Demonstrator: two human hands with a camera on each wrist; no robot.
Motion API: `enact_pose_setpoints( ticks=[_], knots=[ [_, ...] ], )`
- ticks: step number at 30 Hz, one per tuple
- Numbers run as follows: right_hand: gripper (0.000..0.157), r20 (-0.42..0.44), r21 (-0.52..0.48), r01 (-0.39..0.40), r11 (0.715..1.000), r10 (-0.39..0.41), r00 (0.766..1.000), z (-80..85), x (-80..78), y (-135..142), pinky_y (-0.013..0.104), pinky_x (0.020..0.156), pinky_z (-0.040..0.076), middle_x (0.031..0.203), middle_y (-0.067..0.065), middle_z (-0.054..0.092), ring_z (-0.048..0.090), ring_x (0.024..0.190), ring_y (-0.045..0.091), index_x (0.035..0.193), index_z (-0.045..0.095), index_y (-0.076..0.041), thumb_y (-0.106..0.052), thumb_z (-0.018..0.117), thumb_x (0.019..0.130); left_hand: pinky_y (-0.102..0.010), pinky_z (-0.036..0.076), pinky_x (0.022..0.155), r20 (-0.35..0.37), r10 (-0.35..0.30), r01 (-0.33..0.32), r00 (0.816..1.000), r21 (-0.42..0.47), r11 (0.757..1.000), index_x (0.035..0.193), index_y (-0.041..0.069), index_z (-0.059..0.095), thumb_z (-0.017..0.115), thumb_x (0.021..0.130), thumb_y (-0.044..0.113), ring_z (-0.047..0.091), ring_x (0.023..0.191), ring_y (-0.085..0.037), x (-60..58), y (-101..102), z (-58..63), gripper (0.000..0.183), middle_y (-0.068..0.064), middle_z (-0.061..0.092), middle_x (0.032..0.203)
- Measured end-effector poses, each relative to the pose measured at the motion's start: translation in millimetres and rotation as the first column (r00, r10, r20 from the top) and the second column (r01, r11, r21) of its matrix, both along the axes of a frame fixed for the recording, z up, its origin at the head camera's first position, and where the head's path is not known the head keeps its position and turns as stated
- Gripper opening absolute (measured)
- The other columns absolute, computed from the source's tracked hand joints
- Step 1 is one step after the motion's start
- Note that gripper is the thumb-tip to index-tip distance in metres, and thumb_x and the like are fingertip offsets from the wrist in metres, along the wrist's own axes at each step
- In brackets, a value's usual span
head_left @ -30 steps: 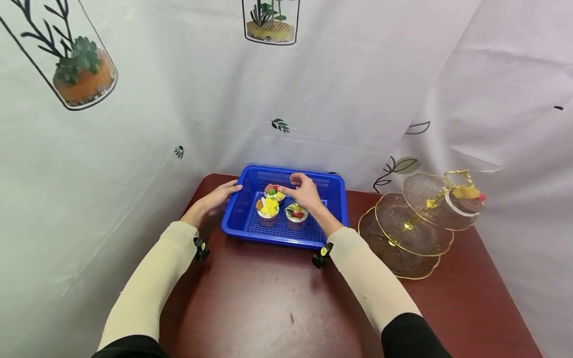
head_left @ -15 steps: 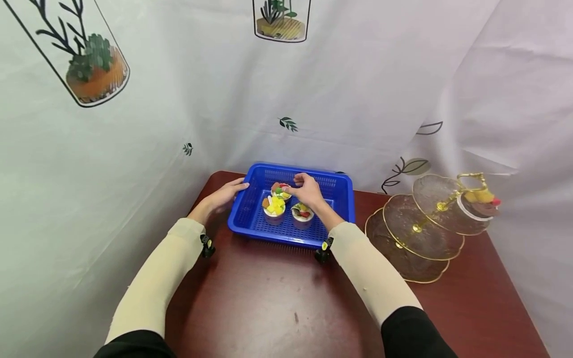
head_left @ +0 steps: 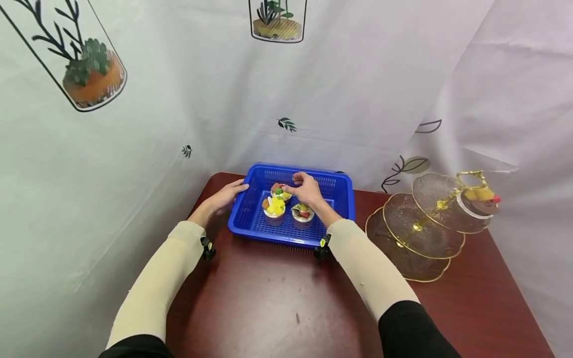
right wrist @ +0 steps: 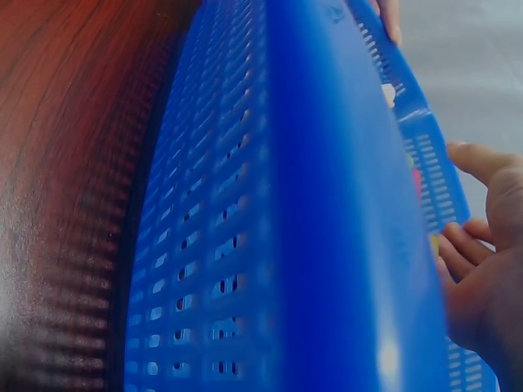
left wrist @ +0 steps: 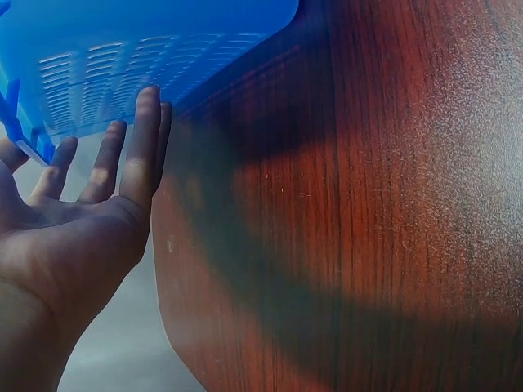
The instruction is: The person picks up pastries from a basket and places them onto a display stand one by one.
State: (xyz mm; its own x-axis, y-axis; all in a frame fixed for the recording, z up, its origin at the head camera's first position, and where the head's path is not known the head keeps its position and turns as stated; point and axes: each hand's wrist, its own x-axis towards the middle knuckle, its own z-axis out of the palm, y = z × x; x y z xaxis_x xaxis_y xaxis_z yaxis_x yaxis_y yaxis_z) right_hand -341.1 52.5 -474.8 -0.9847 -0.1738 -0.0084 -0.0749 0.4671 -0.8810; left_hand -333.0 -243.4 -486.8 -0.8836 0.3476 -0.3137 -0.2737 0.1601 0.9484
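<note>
A blue plastic basket [head_left: 291, 242] sits at the back of the table, holding three toy dessert cups. One cup [head_left: 274, 211] has yellow cubes on top, another [head_left: 303, 216] has dark and red pieces, and the rear cup [head_left: 281, 191] has brown, green and red bits. My left hand [head_left: 224, 195] grips the basket's left rim, thumb over the edge; the left wrist view shows long fingers [left wrist: 144, 147] along its outer wall. My right hand [head_left: 309, 191] hovers over the basket near the rear cup, fingers loosely bent and thumb out. In the right wrist view nothing shows in its grasp.
At right stands a three-tier glass cake stand [head_left: 414, 226] with gold rims and a gold handle. Another dessert cup [head_left: 478, 203] is on its top tier. A patterned white cloth [head_left: 358, 89] hangs behind the dark red wooden table [head_left: 250, 288].
The view has shifted slightly with the head. Both hands have stayed nearly where they were, the left at the rim and the right above the cups.
</note>
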Motion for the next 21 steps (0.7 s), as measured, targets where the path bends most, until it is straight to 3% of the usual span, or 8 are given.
enact_pose_setpoints(
  ticks=[8, 14, 21],
  knots=[
    [0.058, 0.012, 0.026, 0.0, 1.0, 0.0, 1.0, -3.4, -2.8, -5.6, 0.042, 0.097, 0.049, 0.13, 0.009, 0.059, 0.054, 0.121, 0.025, 0.134, 0.056, -0.008, -0.033, 0.078, 0.087, -0.051, 0.055, 0.087, 0.028, 0.0, -0.001, 1.0, 0.036, 0.999, 0.156, 0.021, 0.026, 0.047, 0.105, 0.039, 0.058, 0.119, -0.041, 0.3, -0.8, -3.5, 0.058, -0.023, 0.05, 0.143],
    [0.059, 0.027, 0.079, -0.033, 0.996, 0.03, 0.999, -4.4, -6.6, -8.7, 0.042, 0.097, 0.049, 0.131, 0.009, 0.059, 0.054, 0.121, 0.026, 0.135, 0.055, -0.008, -0.032, 0.078, 0.087, -0.052, 0.055, 0.088, 0.033, -0.003, 0.002, 0.999, 0.04, 0.999, 0.157, 0.021, 0.026, 0.046, 0.106, 0.039, 0.056, 0.122, -0.044, 1.7, 1.5, 1.3, 0.058, -0.024, 0.048, 0.144],
    [0.061, 0.072, 0.109, -0.078, 0.991, 0.07, 0.995, -6.0, -7.5, -11.2, 0.043, 0.098, 0.048, 0.132, 0.011, 0.057, 0.054, 0.119, 0.027, 0.137, 0.053, -0.006, -0.03, 0.078, 0.087, -0.053, 0.054, 0.089, 0.017, 0.006, -0.006, 1.0, 0.037, 0.999, 0.156, 0.021, 0.028, 0.047, 0.105, 0.04, 0.056, 0.122, -0.043, -0.3, 0.9, -2.9, 0.057, -0.022, 0.051, 0.142]
  ],
)
